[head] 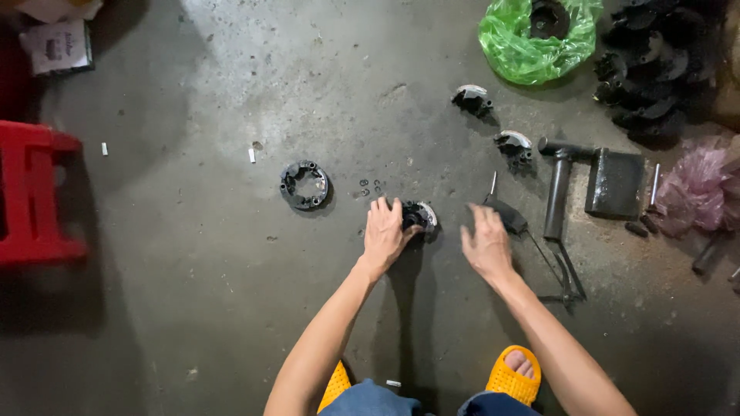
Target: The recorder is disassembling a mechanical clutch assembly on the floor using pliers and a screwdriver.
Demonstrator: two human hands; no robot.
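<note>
Starting at nine o'clock, a red stool (35, 192) stands on the concrete floor (193, 270). Toward the centre lies a round dark ring-shaped part (304, 185), with a few small springs (370, 187) just beside it at three o'clock. The left hand (387, 231) rests palm down, fingers loosely spread, its fingertips touching a curved metal shoe part (420, 216) that lies on the floor. The right hand (486, 243) hovers open with fingers spread, holding nothing, just beside a dark-handled tool (505, 213). At one o'clock lie two more curved shoe parts (493, 123), then a black hammer-like tool (556, 185), a green plastic bag (536, 35) and a heap of black parts (655, 69).
</note>
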